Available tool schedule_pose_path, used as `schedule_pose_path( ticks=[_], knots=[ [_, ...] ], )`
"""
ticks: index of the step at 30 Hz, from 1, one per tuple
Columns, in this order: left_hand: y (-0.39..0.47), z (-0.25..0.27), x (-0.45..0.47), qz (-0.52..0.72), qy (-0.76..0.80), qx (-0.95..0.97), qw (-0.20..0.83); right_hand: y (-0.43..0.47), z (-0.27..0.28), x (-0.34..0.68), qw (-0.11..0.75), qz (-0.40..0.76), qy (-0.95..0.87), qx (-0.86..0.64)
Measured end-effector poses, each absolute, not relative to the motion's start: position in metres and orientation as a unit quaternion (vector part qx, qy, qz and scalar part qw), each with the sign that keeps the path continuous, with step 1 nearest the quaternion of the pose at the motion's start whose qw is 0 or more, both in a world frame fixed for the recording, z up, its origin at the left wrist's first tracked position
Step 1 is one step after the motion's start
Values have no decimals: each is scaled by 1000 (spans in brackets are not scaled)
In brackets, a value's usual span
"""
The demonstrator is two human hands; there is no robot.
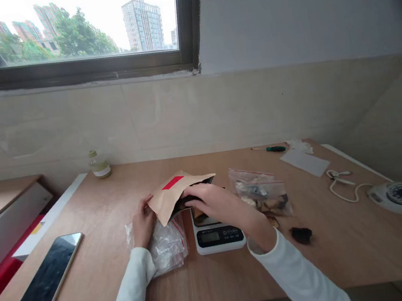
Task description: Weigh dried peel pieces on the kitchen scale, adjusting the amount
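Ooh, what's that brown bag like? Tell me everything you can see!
The brown bag looks like paper, with a plain red strip on its upper side. Its mouth gapes open, dark within. It is tipped over, above the clear plastic bags and the back of the white scale. The left hand holds its left edge; the right hand has its fingers at the mouth. What's inside is hidden.

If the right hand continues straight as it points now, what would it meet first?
Probably the inside of the kraft paper pouch; the right hand is at its open mouth, but depth is unclear.
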State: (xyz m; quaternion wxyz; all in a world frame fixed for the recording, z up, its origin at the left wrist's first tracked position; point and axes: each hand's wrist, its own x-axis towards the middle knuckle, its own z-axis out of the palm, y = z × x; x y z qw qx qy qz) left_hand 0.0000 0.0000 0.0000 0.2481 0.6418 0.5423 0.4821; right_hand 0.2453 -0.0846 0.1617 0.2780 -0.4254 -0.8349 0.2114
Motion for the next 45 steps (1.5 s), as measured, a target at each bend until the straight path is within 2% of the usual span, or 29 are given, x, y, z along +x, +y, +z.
schedule_pose_path(
  ticks=[7, 15, 19, 24, 26, 29, 33, 38, 41, 45],
  knots=[
    [0, 1, 1, 481, 548, 638, 248, -99, 152, 274, 463, 307, -705, -440],
    [4, -4, -2, 428, 592, 651, 205, -110, 121, 290, 619, 502, -465, -386],
    [6, -2, -2, 426, 589, 661, 188, -109, 100, 297, 649, 568, -324, -388],
    [1, -1, 1, 479, 572, 649, 145, -110, 80, 309, 649, 585, -287, -394],
    [-3, 0, 2, 542, 559, 619, 104, -112, 75, 311, 636, 580, -308, -406],
    [-8, 3, 4, 605, 549, 577, 25, -114, 68, 308, 566, 533, -415, -473],
    [-15, 7, 5, 611, 528, 586, -75, -111, 60, 296, 455, 377, -569, -571],
    [-29, 17, 8, 578, 450, 658, -174, -103, 67, 258, 310, 175, -586, -728],
    [-40, 28, 9, 576, 421, 670, -204, -99, 77, 232, 222, 113, -598, -762],
    [-58, 42, 10, 590, 408, 670, -190, -92, 84, 213, 166, 72, -602, -777]
  ],
)
